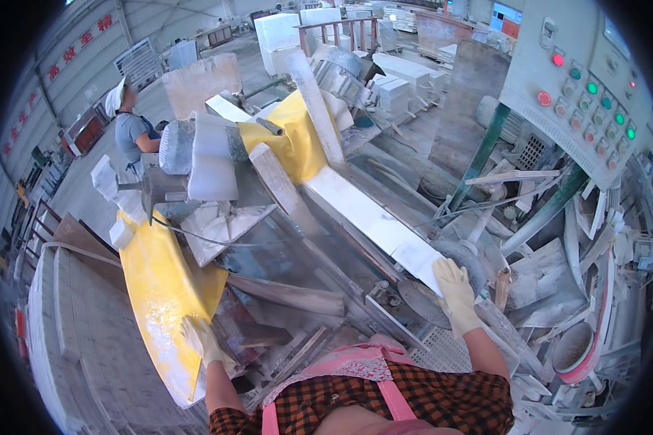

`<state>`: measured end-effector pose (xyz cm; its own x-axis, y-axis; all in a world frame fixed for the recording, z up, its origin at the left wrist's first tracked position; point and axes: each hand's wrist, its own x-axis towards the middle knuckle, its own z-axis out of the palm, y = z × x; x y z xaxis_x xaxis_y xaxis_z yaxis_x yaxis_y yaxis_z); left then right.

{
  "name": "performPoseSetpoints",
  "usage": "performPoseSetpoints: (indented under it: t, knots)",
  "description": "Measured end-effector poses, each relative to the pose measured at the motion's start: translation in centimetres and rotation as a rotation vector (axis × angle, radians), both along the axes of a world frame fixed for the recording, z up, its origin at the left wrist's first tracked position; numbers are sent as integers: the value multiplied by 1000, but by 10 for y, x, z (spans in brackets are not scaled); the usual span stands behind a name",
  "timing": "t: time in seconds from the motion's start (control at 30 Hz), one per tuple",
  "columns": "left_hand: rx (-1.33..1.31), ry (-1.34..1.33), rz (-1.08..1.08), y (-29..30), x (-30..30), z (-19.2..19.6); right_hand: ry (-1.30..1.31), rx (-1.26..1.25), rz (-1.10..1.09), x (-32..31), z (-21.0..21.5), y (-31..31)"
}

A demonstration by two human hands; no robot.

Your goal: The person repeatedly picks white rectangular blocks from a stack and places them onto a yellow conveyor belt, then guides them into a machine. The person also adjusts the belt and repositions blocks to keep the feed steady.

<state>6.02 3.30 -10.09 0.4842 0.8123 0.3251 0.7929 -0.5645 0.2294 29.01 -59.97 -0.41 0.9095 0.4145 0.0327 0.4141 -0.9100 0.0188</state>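
My right hand (453,286), in a cream glove, rests with fingers spread on the near end of a white stone slab (413,250). The slab lies on a long machine bed and reaches back towards a yellow cover (297,138) draped between two grey uprights. At the left, my gloved left hand (199,339) lies with fingers stretched out on a wet yellow sheet (156,290). That sheet hangs over a long support, with white blocks (121,233) at its far end. Neither hand wraps round anything that I can see.
A grey control panel (580,80) with red and green buttons stands on green legs at the right. Stacked pale slabs (58,341) stand at the left. Scrap pieces and a round bucket (575,348) crowd the right. A person (132,130) stands at the far left.
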Motion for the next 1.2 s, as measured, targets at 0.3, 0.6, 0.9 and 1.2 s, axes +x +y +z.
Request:
performPoseSetpoints:
  t: [0.3, 0.6, 0.9, 1.2]
  knots:
    - [8, -19, -5, 3, -2, -6, -95, -44, 94, 37, -17, 36]
    - [-39, 3, 20, -5, 0, 3, -143, 27, 194, 57, -9, 50]
    - [-53, -1, 34, -5, 1, 5, 62, 62, -16, 75, 24, 54]
    - [-87, -240, -84, -6, -4, 4, 797, 1267, 132, -30, 46, 249]
